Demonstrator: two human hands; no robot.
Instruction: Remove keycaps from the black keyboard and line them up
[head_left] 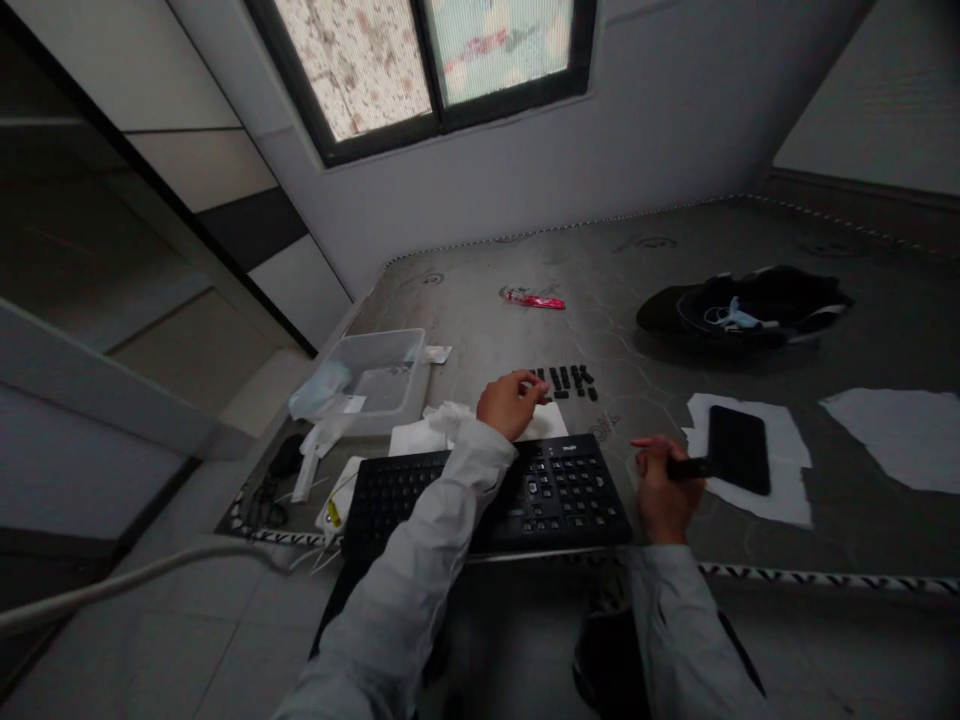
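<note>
A black keyboard (pixel 577 490) lies in front of me at the mattress edge, with bare key sockets showing on its right part. Over its far side, my left hand (pixel 512 403) reaches with fingertips pinched together beside several loose black keycaps (pixel 566 380) set out in rows. Whatever the pinch may hold is too small to make out. My right hand (pixel 664 490) is to the right of the keyboard, fingers wrapped round a black-handled tool (pixel 686 467); its working end cannot be made out. White tissue (pixel 448 418) lies behind the keyboard, partly covered by my left arm.
A clear plastic box (pixel 416 400) stands at the left with a plastic bag (pixel 322 388) in it. A red-handled tool (pixel 536 299) lies farther back. At the right are a black phone (pixel 739 450) on white paper (pixel 791 495), a dark cap (pixel 667 315) and another paper sheet (pixel 900 435).
</note>
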